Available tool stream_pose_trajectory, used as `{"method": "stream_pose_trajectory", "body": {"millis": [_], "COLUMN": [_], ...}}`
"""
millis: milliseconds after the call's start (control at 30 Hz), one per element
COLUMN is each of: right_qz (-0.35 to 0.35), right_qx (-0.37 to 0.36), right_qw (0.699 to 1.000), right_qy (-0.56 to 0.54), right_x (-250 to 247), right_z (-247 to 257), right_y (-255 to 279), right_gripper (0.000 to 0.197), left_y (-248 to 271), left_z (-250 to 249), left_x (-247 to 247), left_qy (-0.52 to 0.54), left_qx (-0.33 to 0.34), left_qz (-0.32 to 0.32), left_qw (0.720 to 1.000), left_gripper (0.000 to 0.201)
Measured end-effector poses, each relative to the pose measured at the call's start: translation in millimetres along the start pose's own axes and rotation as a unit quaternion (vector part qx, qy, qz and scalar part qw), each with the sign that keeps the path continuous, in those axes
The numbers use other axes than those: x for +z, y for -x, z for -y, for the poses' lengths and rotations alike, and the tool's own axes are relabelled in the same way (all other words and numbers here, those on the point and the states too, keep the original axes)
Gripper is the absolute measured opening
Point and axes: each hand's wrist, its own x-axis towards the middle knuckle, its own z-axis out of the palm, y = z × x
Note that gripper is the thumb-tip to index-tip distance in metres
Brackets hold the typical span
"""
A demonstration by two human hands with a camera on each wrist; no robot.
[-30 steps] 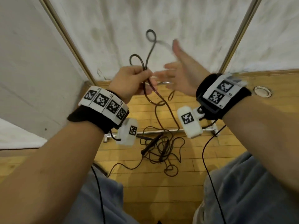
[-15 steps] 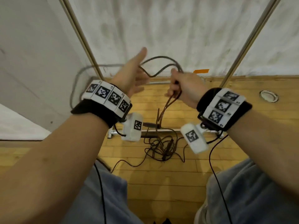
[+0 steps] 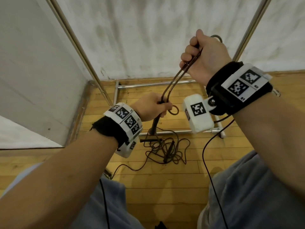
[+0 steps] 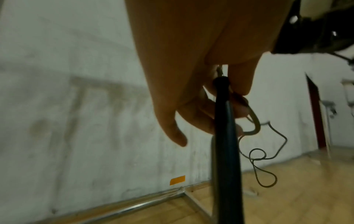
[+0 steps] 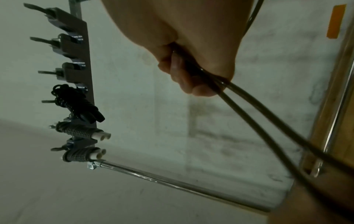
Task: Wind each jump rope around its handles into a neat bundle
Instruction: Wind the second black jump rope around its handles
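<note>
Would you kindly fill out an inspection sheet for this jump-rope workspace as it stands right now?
Surface: wooden floor, bare boards between the person's knees.
Job's things: a dark jump rope stretched doubled between both hands, its black handle hanging below the left hand; a loose rope pile on the floor.
Clutter: nothing seen.
Grippers: left hand grips the rope strands by the handle; right hand, raised higher, grips the doubled rope.
Cables: thin black wrist-camera cable hanging from the right wrist.
Surroundings: white wall; metal frame on the floor; hook rack carrying wound rope bundles.
</note>
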Motion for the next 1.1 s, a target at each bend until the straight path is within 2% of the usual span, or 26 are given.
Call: {"method": "stream_pose_trajectory", "body": {"millis": [100, 133, 200, 267, 333, 400, 533, 667, 733, 800, 867, 900, 967, 1000, 1033, 1067, 1100], "right_qz": [-0.002, 0.014, 0.072, 0.157, 0.218, 0.238, 0.219, 0.223, 0.249, 0.256, 0.244, 0.254, 0.296, 0.308, 0.309, 0.299, 0.286], "right_qx": [-0.014, -0.006, 0.032, 0.084, 0.124, 0.148, 0.154, 0.168, 0.165, 0.14, 0.107, 0.102, 0.12, 0.129, 0.131, 0.128, 0.123], "right_qw": [0.992, 0.985, 0.974, 0.958, 0.936, 0.932, 0.952, 0.953, 0.943, 0.924, 0.879, 0.837, 0.715, 0.65, 0.597, 0.572, 0.586], "right_qy": [0.126, 0.173, 0.211, 0.226, 0.247, 0.231, 0.151, 0.115, 0.148, 0.247, 0.396, 0.474, 0.622, 0.683, 0.729, 0.753, 0.748], "right_x": [-8.6, -11.6, -17.7, -21.1, -22.8, -23.8, -18.1, -7.5, -0.5, 5.7, 8.1, 6.2, -0.7, -3.8, -5.6, -6.1, -5.8], "right_z": [-2.3, -5.8, -15.8, -29.8, -43.2, -54.1, -66.7, -76.0, -81.9, -90.2, -99.6, -103.9, -110.7, -111.5, -109.6, -105.1, -98.8], "right_y": [-4.9, -5.7, -7.5, -6.1, -2.9, 0.3, 4.2, 3.9, 3.7, 4.6, 5.8, 6.4, 7.4, 7.3, 6.9, 6.5, 5.7], "right_gripper": [0.038, 0.044, 0.054, 0.042, 0.028, 0.028, 0.048, 0.044, 0.031, 0.02, 0.02, 0.022, 0.025, 0.026, 0.028, 0.03, 0.03], "left_y": [-2.2, -2.5, -3.6, -3.3, -1.6, 1.0, 6.3, 11.9, 14.8, 16.8, 17.3, 17.5, 18.2, 18.5, 18.6, 18.6, 19.1], "left_z": [-5.8, -8.0, -11.6, -16.2, -20.0, -21.1, -23.0, -24.5, -24.0, -20.4, -12.5, -6.9, 6.5, 13.7, 20.0, 25.1, 28.3], "left_x": [-5.5, -9.0, -18.1, -29.9, -42.6, -52.7, -63.7, -65.4, -65.1, -68.9, -79.0, -85.6, -98.3, -102.7, -105.0, -105.1, -103.5], "left_qy": [0.094, 0.135, 0.206, 0.277, 0.343, 0.371, 0.41, 0.435, 0.437, 0.426, 0.424, 0.425, 0.413, 0.393, 0.369, 0.34, 0.303], "left_qx": [0.022, 0.024, 0.025, 0.026, 0.028, 0.028, 0.039, 0.045, 0.039, 0.035, 0.023, 0.014, -0.001, -0.009, -0.022, -0.044, -0.074], "left_qz": [-0.084, -0.12, -0.176, -0.198, -0.2, -0.187, -0.151, -0.123, -0.115, -0.143, -0.218, -0.267, -0.355, -0.384, -0.397, -0.393, -0.378], "left_qw": [0.992, 0.983, 0.962, 0.94, 0.917, 0.909, 0.899, 0.891, 0.891, 0.893, 0.879, 0.865, 0.839, 0.835, 0.84, 0.853, 0.872], "left_gripper": [0.026, 0.025, 0.023, 0.025, 0.028, 0.03, 0.028, 0.026, 0.025, 0.025, 0.025, 0.024, 0.025, 0.024, 0.024, 0.023, 0.024]}}
